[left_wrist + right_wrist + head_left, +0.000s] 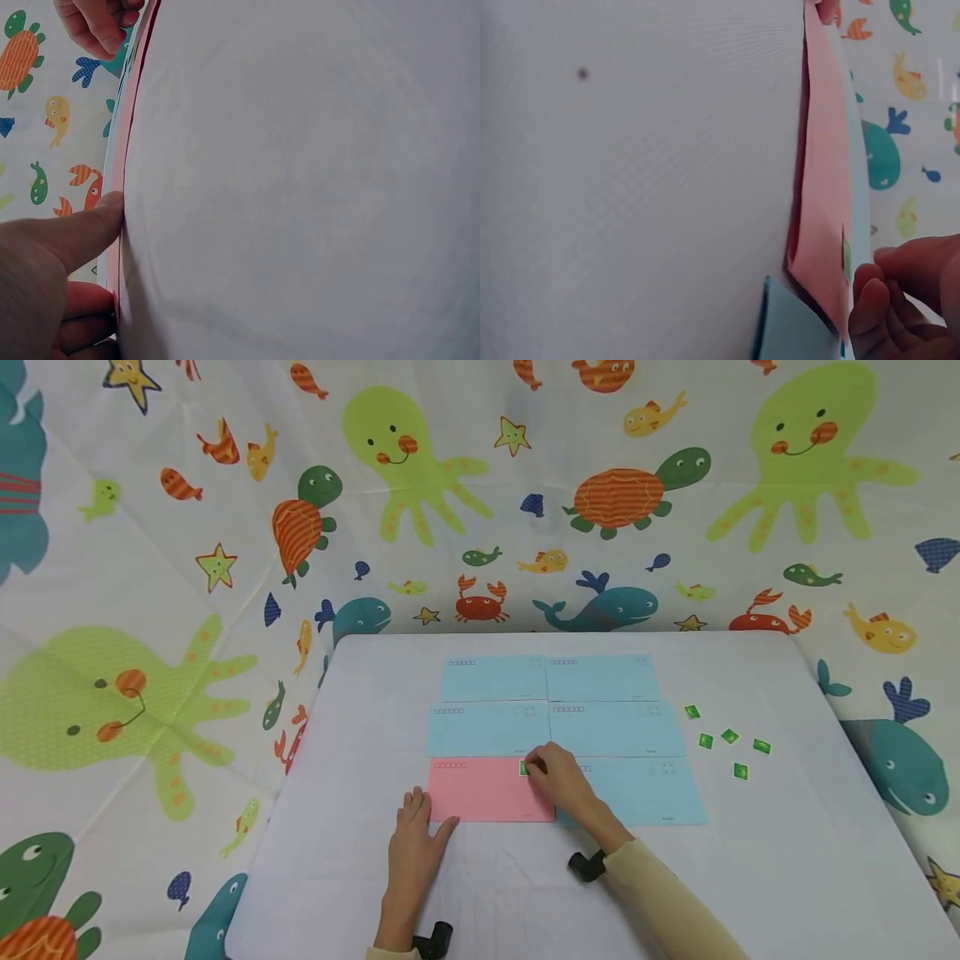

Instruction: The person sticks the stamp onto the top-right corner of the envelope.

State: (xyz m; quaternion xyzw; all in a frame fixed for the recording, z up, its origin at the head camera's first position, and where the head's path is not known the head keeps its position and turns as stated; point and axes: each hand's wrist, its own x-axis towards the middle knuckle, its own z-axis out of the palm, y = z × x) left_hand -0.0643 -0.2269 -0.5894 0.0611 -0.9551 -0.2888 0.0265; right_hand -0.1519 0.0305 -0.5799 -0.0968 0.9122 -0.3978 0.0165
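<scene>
A pink envelope (480, 797) lies at the front left of a block of light blue envelopes (491, 729) on the white table. My left hand (420, 835) rests at its lower left corner, fingers extended, the thumb (97, 225) along the near edge. Over its upper right corner is my right hand (562, 781), thumb and forefinger pinching the right edge of a small green stamp (523, 768). In the right wrist view the fingertips are close together beside the stamp (847, 257), and the pink envelope (829, 150) bulges up slightly. The right hand covers part of the blue envelope (637, 793) beside it.
Several loose green stamps (730, 737) lie scattered on the table (787, 860) to the right of the envelopes. Behind and beside the table hangs a white cloth (450, 585) printed with sea animals. Each wrist carries a black camera mount (587, 865).
</scene>
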